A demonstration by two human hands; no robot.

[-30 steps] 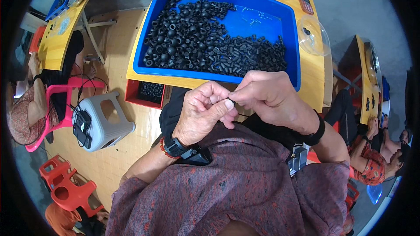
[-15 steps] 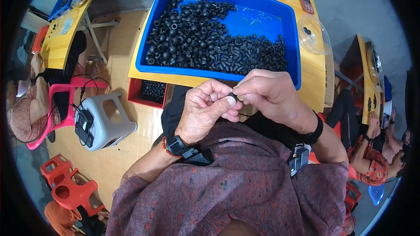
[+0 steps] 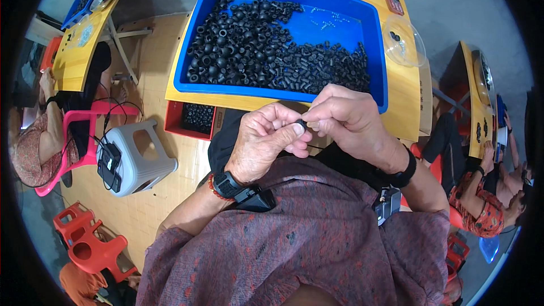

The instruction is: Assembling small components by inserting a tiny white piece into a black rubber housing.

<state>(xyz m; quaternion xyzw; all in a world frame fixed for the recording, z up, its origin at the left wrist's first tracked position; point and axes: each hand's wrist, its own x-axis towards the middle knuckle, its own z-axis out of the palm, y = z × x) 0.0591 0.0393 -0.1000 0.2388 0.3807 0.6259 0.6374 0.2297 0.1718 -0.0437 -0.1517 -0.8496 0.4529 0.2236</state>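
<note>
Your left hand (image 3: 266,144) and right hand (image 3: 345,122) pinch one small black rubber part (image 3: 301,124) between their fingers. The blue tray (image 3: 377,51) of such parts sits just beyond.

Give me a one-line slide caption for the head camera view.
Both hands, left hand and right hand, pinch a small black part above a blue tray of black rubber pieces.

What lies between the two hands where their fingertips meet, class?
In the head view, a small black rubber ring is pinched between the left hand and the right hand.
</note>
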